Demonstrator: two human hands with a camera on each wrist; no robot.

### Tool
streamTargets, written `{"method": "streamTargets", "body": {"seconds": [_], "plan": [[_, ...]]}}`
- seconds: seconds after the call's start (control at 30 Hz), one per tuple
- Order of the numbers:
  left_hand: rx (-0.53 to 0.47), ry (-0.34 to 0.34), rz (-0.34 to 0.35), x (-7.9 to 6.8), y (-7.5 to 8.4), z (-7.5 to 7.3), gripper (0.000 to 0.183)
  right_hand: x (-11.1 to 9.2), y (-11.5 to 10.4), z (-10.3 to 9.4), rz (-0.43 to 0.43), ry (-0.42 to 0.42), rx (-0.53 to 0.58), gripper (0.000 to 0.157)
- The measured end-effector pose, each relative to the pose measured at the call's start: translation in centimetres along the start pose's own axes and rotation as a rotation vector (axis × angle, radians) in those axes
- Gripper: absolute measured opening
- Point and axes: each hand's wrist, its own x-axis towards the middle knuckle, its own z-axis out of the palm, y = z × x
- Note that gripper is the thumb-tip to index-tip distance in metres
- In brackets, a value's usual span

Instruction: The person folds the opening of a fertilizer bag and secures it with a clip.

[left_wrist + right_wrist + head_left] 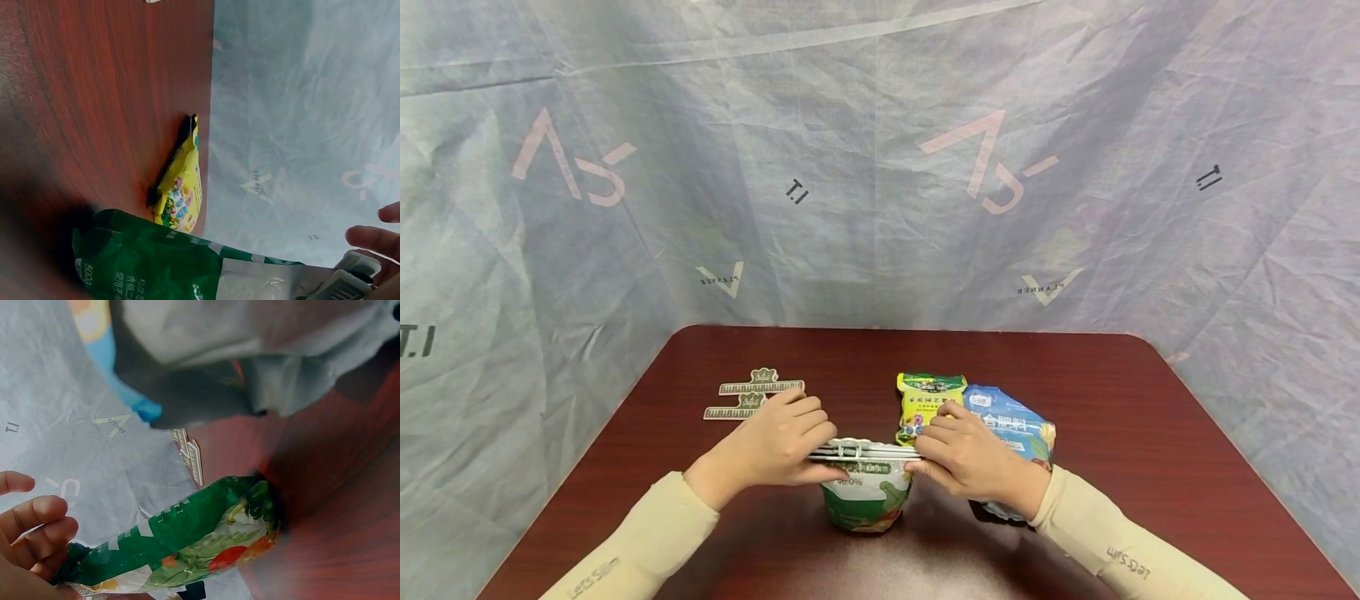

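A green and white plastic bag (867, 500) with vegetable pictures stands upright at the front middle of the table. Across its top edge lies a long pale bag clip (857, 453). My left hand (782, 442) pinches the clip's left end, thumb on the near side and fingers over the far side. At the other end, my right hand (966, 454) grips clip and bag top the same way. The left wrist view shows a grey-white end of the clip (344, 284) beside my fingers. In the right wrist view, my right hand (34, 544) is at the bag's top corner.
Two flat beige clips (762, 387) with ruler-like markings lie at the left. Behind my right hand lie a yellow and green packet (925, 400) and a blue bag (1011, 421), partly hidden by the hand. A grey cloth (880, 208) hangs behind the red-brown table (1090, 392).
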Motion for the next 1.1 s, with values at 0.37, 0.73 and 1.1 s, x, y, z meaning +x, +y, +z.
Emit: {"method": "streamTargets", "body": {"seconds": [0.37, 0.73, 1.1], "plan": [[0.016, 0.016, -0.016, -1.1, 0.0, -0.8, 0.043, 0.0, 0.0, 0.0, -0.004, 0.013, 0.001, 0.028], [0.038, 0.023, -0.04, -2.7, -0.1, -0.9, 0.039, 0.0, -0.1, 0.0, 0.002, 0.007, -0.001, 0.028], [0.018, 0.058, -0.072, -3.8, 0.1, -1.1, 0.036, 0.0, -0.1, 0.0, 0.004, 0.012, 0.006, 0.028]]}}
